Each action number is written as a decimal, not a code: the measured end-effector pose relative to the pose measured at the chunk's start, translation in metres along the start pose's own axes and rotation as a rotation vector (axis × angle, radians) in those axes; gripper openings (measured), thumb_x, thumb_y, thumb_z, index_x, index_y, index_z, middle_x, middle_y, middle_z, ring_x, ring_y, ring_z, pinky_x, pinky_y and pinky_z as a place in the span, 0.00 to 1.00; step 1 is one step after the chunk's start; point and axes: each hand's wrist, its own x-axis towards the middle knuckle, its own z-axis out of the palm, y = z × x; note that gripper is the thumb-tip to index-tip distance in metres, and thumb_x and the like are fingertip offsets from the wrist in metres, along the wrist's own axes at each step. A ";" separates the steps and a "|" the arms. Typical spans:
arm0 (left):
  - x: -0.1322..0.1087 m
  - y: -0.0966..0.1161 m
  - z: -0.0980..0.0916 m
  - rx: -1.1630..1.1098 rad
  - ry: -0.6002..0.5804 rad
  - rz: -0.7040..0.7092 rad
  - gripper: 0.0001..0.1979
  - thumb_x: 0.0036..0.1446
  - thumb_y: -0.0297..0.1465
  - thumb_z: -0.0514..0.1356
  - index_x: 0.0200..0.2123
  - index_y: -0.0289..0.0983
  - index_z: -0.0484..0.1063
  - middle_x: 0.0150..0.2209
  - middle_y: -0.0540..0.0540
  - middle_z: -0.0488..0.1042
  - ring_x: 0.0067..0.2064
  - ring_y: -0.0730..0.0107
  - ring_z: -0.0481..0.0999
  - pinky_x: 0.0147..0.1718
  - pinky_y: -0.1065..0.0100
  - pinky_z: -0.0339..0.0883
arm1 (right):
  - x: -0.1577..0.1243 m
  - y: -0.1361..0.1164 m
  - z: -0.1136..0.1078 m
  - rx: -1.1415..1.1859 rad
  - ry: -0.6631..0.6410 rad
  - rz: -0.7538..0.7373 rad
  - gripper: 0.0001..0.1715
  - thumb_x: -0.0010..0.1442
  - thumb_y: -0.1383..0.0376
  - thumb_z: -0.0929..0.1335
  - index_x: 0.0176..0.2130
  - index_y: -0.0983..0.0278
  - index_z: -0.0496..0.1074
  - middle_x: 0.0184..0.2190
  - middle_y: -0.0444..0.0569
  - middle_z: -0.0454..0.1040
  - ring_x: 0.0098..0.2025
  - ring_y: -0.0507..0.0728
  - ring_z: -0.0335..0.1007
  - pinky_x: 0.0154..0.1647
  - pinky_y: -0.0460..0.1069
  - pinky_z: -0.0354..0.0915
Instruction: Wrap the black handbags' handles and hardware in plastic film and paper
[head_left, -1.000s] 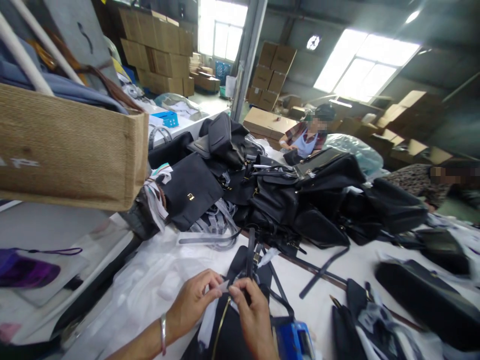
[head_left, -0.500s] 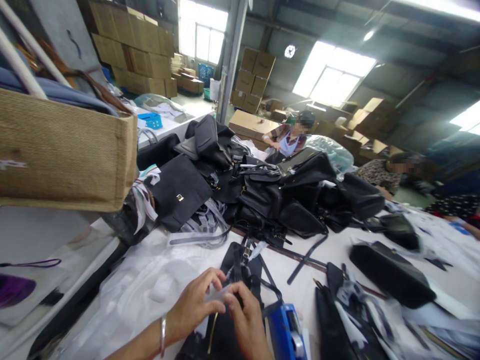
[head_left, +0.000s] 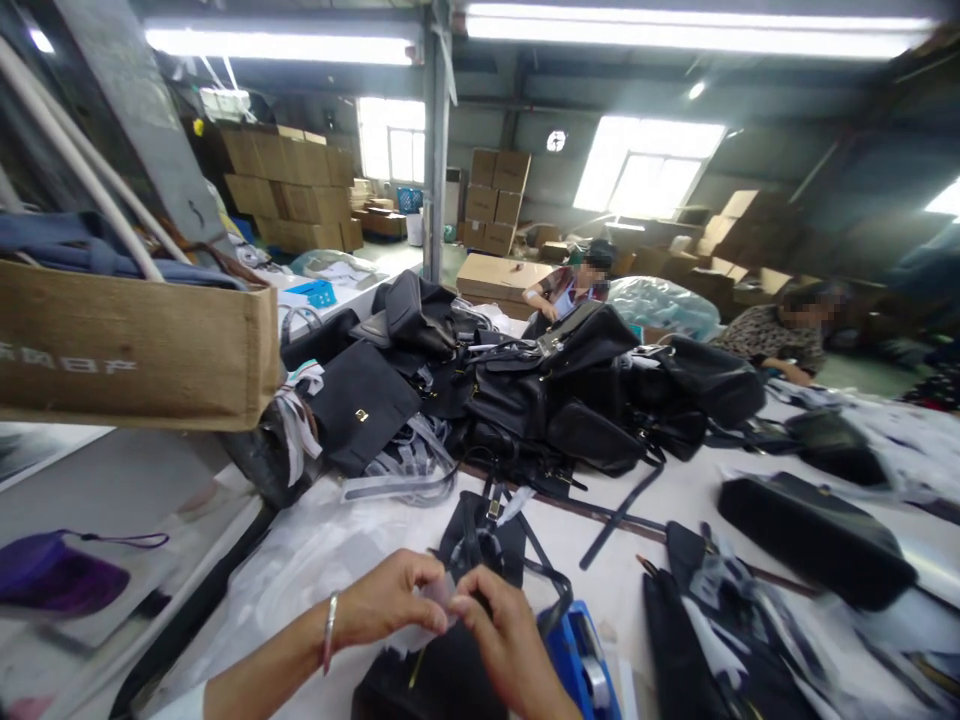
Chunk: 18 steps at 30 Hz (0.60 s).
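Both my hands meet over a black bag lying on the table in front of me. My left hand, with a bangle at the wrist, pinches a small piece of thin translucent wrapping. My right hand has thumb and forefinger closed on the same piece, its tips nearly touching the left ones. Straps and a buckle of the bag stretch away beyond my fingers. A blue tape dispenser stands just right of my right hand.
A heap of black bags spans the table's far side. White plastic sheeting lies left, near a burlap bag and a purple pouch. More black bags lie right. Two people work beyond the heap.
The view has tilted up and levelled, showing the ceiling lights. My fingertips have come closer together on the wrapping, and the left hand's fingers have closed further.
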 end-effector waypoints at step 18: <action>-0.005 -0.004 0.017 -0.053 0.129 -0.103 0.15 0.51 0.40 0.63 0.24 0.33 0.74 0.25 0.48 0.75 0.30 0.70 0.70 0.34 0.69 0.60 | -0.043 0.017 -0.094 -0.052 -0.086 0.003 0.18 0.67 0.57 0.57 0.45 0.58 0.71 0.28 0.43 0.71 0.27 0.51 0.65 0.31 0.44 0.60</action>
